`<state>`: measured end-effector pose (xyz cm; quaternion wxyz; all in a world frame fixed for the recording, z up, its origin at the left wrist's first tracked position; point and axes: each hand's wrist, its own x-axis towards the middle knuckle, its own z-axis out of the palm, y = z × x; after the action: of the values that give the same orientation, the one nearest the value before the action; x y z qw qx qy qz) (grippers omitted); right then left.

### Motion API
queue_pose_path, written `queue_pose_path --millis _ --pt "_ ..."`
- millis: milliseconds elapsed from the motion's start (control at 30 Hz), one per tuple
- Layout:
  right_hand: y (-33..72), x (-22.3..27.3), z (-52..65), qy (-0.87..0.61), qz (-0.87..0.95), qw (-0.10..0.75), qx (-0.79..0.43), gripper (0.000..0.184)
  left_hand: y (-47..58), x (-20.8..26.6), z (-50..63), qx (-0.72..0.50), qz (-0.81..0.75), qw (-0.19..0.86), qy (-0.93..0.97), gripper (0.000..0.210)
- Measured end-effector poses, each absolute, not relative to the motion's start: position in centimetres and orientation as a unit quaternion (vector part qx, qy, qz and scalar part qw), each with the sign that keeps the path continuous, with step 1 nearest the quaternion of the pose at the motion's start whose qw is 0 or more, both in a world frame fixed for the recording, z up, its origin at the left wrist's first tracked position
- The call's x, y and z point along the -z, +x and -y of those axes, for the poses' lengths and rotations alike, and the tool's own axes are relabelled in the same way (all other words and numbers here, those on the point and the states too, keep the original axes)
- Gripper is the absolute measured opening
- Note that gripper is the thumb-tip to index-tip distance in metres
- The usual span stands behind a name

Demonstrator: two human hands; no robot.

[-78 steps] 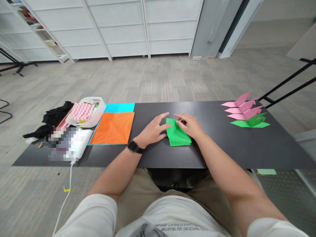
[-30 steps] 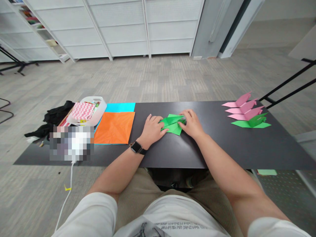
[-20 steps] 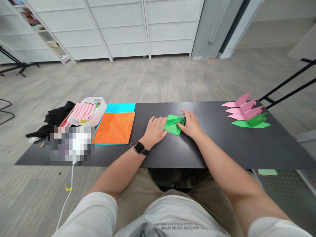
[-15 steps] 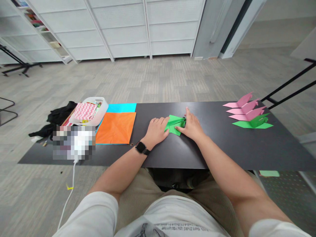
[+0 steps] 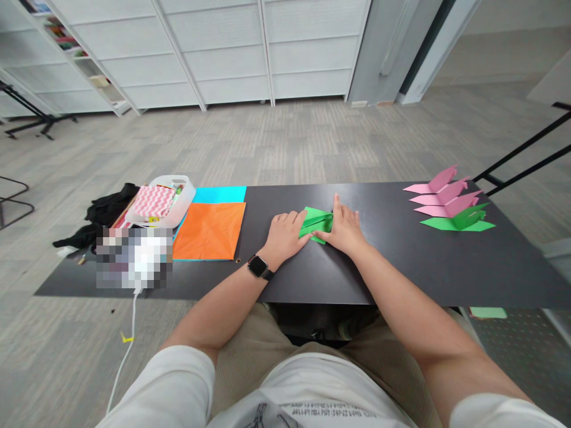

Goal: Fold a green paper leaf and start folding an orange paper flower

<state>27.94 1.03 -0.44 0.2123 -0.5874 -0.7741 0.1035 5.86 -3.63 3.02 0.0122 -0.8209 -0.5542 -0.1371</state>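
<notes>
A piece of folded green paper (image 5: 317, 223) lies on the dark table between my hands, with a raised crease running across it. My left hand (image 5: 286, 236) holds its left side, fingers bent over it and the thumb pressed at the near edge. From the other side, my right hand (image 5: 344, 228) holds the right end, its thumb at the near edge close to my left thumb. The right index finger points up and away past the paper. Part of the paper is covered by both hands.
Pink folded-paper birds (image 5: 448, 205) and a green one (image 5: 466, 221) stand at the table's right. To the left are orange paper (image 5: 212, 232), blue paper (image 5: 223, 194), a white basket (image 5: 184, 199) and black cloth (image 5: 109, 205). A white cable (image 5: 129, 351) hangs off the front edge.
Both thumbs have come closer together along the paper's near edge. The near part of the green paper now looks folded up, so less of it shows.
</notes>
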Motion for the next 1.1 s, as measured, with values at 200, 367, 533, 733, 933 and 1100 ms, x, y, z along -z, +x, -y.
queue_pose_path --millis 200,367,533,733,933,1100 --pt "28.5 0.4 -1.4 -0.614 0.756 0.206 -0.094 0.136 5.7 -3.1 3.6 0.127 0.556 0.013 -0.821 0.064" --pt "29.4 0.7 -2.1 -0.635 0.738 0.213 -0.087 0.132 5.7 -3.2 3.6 0.127 0.556 0.003 -0.821 0.065" --pt "30.1 1.0 -2.8 -0.654 0.72 0.218 -0.084 0.127 5.7 -3.1 3.5 0.13 0.556 0.006 -0.821 0.065" --pt "30.7 1.2 -3.5 -0.668 0.709 0.209 -0.085 0.122 5.8 -3.3 3.6 0.127 0.559 0.002 -0.82 0.064" --pt "31.4 0.9 -4.0 -0.694 0.686 0.205 -0.077 0.116 5.7 -3.2 3.6 0.129 0.557 0.005 -0.821 0.066" --pt "31.4 0.7 -4.0 -0.701 0.68 0.203 -0.078 0.112 5.7 -3.2 3.6 0.129 0.557 0.007 -0.82 0.065"
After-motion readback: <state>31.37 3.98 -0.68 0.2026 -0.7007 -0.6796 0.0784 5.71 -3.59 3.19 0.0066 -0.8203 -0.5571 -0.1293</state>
